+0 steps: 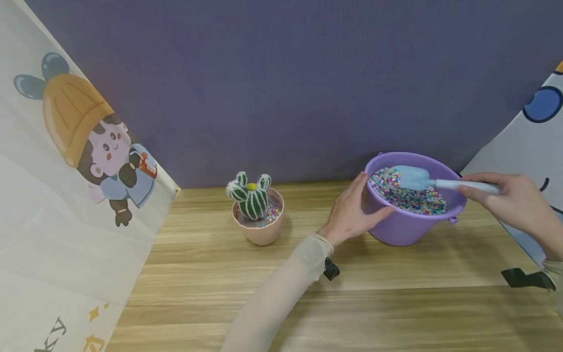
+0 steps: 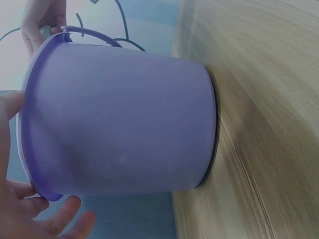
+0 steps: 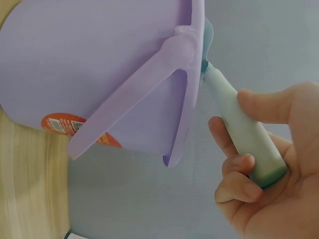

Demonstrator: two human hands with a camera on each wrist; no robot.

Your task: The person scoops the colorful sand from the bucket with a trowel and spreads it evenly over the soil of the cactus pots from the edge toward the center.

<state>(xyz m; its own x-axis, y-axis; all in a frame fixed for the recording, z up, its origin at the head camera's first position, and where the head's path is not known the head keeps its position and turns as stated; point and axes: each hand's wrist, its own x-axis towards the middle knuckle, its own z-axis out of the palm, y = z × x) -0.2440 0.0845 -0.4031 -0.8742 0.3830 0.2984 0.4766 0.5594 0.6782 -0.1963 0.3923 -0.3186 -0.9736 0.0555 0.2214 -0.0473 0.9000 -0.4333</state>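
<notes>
A purple bucket (image 1: 398,232), standing on the wooden table, holds many small multicoloured pellets (image 1: 420,201). My left hand (image 1: 349,212) holds the bucket at its left side, thumb on the front rim and fingers around the outside. In the left wrist view, the thumb and fingers (image 2: 62,219) meet the rim at spread points. My right hand (image 1: 512,200) grips the pale handle of a light blue toy shovel (image 1: 411,177), whose blade is inside the bucket over the pellets. The right wrist view has the thumb and curled fingers around the shovel handle (image 3: 246,132).
Left of the bucket, a green cactus (image 1: 253,204) stands in a pink pot (image 1: 264,236) with some coloured pellets on its grey fill. A dark panel (image 1: 281,98) rises behind the table. White printed sheets flank both sides. The bucket's carrying handle (image 3: 127,102) hangs down its outside.
</notes>
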